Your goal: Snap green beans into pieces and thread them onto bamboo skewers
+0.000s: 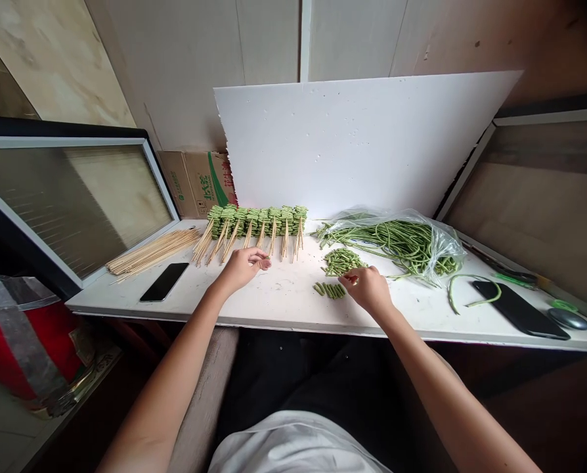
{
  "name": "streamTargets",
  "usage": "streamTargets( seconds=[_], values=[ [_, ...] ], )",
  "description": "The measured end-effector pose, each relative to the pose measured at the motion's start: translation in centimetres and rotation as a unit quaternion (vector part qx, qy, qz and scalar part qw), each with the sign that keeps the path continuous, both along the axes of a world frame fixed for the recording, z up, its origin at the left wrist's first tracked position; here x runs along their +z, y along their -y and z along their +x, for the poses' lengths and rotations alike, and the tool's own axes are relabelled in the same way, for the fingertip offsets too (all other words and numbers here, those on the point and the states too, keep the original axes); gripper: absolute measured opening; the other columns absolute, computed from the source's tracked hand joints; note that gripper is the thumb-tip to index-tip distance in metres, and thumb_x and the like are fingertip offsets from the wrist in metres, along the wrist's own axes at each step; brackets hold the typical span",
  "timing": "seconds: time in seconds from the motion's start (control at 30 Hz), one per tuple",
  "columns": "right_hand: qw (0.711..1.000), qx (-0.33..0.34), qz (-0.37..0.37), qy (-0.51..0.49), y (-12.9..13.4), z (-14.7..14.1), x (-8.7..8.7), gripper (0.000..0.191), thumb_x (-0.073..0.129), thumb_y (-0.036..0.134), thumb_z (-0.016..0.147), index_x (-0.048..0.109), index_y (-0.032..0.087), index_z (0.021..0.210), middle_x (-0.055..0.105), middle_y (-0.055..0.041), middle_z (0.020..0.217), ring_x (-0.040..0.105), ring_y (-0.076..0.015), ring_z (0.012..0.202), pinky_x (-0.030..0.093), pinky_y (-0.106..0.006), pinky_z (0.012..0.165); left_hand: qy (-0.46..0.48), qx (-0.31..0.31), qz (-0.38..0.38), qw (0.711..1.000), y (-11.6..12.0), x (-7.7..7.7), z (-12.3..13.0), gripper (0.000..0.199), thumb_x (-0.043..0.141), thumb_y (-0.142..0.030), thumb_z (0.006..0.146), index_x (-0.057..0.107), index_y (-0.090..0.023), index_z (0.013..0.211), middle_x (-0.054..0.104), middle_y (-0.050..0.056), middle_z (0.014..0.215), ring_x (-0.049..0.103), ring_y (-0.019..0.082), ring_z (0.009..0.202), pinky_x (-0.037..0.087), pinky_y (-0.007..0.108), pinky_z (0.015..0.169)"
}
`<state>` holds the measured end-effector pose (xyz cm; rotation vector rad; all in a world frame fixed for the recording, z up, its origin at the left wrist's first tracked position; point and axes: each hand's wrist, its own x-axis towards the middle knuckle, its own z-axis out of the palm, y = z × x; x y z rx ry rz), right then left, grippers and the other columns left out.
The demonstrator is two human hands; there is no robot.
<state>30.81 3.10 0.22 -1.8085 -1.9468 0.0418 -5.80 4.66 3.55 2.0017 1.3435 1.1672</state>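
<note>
My left hand [247, 268] hovers over the white table, just in front of the bean skewers [259, 221], which are stacked in a row with their bare sticks towards me. Its fingers are loosely bent and a little apart, and I see nothing in them. With thumb and fingers pinched together, my right hand [369, 289] is at the right end of a short row of cut green bean pieces [330, 290]. Whatever lies between those fingertips is hidden. Behind that row is a heap of cut bean pieces [341, 261].
Loose bamboo skewers [153, 253] and a black phone [164, 282] lie at left. To the right are a plastic bag of long beans [396, 240], a single bean [452, 295], a dark phone [520, 309] and a mouse [568, 319]. A white foam board [362, 144] stands behind.
</note>
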Motion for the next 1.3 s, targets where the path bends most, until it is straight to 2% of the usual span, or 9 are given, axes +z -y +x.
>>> streamTargets(
  seconds=[0.17,0.27,0.37,0.47,0.53,0.73,0.9,1.1,1.3],
  values=[
    [0.995,-0.045,-0.065,0.056,0.0,0.1,-0.6,0.031,0.065,0.037,0.098,0.076,0.02,0.074,0.074,-0.0162,0.079,0.065,-0.0402,0.108,0.048,-0.052,0.091,0.068,-0.052,-0.038,0.996,1.2,0.6,1.6,0.046,0.079,-0.058,0.09,0.066,-0.018,0.107,0.082,0.01,0.087,0.08,0.025,0.076,0.063,0.042,0.082],
    [0.998,-0.027,-0.051,0.037,0.4,-0.4,0.3,0.037,0.063,0.04,0.101,0.074,0.02,0.072,0.074,-0.0168,0.077,0.066,-0.0411,0.108,0.049,-0.052,0.091,0.024,-0.063,-0.032,0.997,2.6,1.5,2.6,0.046,0.08,-0.055,0.09,0.068,-0.019,0.114,0.08,0.005,0.082,0.078,0.024,0.075,0.061,0.039,0.079],
    [0.993,0.098,-0.019,-0.061,1.6,-1.6,1.8,0.038,0.06,0.045,0.104,0.078,0.02,0.081,0.078,-0.0142,0.086,0.07,-0.0349,0.099,0.052,-0.045,0.084,-0.04,-0.085,-0.004,0.996,4.3,2.2,4.3,0.049,0.078,-0.044,0.095,0.065,-0.024,0.138,0.08,0.001,0.083,0.076,0.021,0.078,0.059,0.036,0.083],
    [0.945,0.261,-0.033,-0.195,3.5,-3.2,3.4,0.044,0.057,0.058,0.104,0.081,0.022,0.106,0.081,-0.0088,0.096,0.071,-0.0244,0.083,0.054,-0.036,0.073,-0.108,-0.101,0.061,0.987,5.8,2.2,6.3,0.065,0.081,-0.033,0.094,0.057,-0.031,0.154,0.082,-0.001,0.088,0.075,0.021,0.091,0.055,0.036,0.095],
    [0.921,0.304,-0.032,-0.24,4.6,-4.1,4.0,0.046,0.065,0.063,0.099,0.079,0.024,0.119,0.081,-0.0081,0.101,0.071,-0.0225,0.083,0.053,-0.033,0.069,-0.147,-0.112,0.112,0.976,6.5,1.8,7.5,0.069,0.083,-0.029,0.093,0.055,-0.033,0.157,0.083,-0.001,0.09,0.074,0.022,0.095,0.052,0.037,0.1],
    [0.904,0.327,0.048,-0.272,5.3,-4.8,4.0,0.033,0.071,0.057,0.099,0.082,0.026,0.098,0.08,-0.0069,0.096,0.068,-0.0216,0.082,0.052,-0.035,0.07,-0.154,-0.138,0.22,0.953,6.8,1.1,8.7,0.072,0.085,-0.022,0.091,0.054,-0.029,0.156,0.084,0.002,0.099,0.075,0.021,0.091,0.047,0.04,0.101],
    [0.898,0.293,0.091,-0.315,4.9,-4.6,4.2,0.031,0.073,0.056,0.097,0.081,0.026,0.098,0.08,-0.0082,0.098,0.07,-0.0242,0.088,0.054,-0.037,0.07,-0.112,-0.082,0.229,0.963,6.8,1.7,8.2,0.052,0.08,-0.027,0.096,0.063,-0.029,0.145,0.081,0.003,0.097,0.075,0.023,0.096,0.05,0.041,0.101],
    [0.895,0.301,0.159,-0.289,5.1,-5.0,4.2,0.029,0.072,0.053,0.099,0.08,0.025,0.102,0.079,-0.0091,0.097,0.068,-0.0248,0.091,0.054,-0.039,0.072,-0.085,-0.071,0.263,0.959,6.8,1.6,8.6,0.028,0.079,-0.031,0.097,0.076,-0.025,0.124,0.082,0.005,0.097,0.076,0.023,0.093,0.052,0.039,0.097],
    [0.877,0.349,0.189,-0.271,5.0,-5.1,3.7,0.018,0.08,0.044,0.096,0.079,0.027,0.102,0.078,-0.0069,0.096,0.065,-0.0246,0.09,0.052,-0.039,0.071,-0.05,-0.06,0.26,0.962,6.8,1.3,8.7,0.026,0.083,-0.03,0.094,0.079,-0.026,0.119,0.084,0.003,0.092,0.074,0.023,0.092,0.054,0.037,0.091]
  ],
)
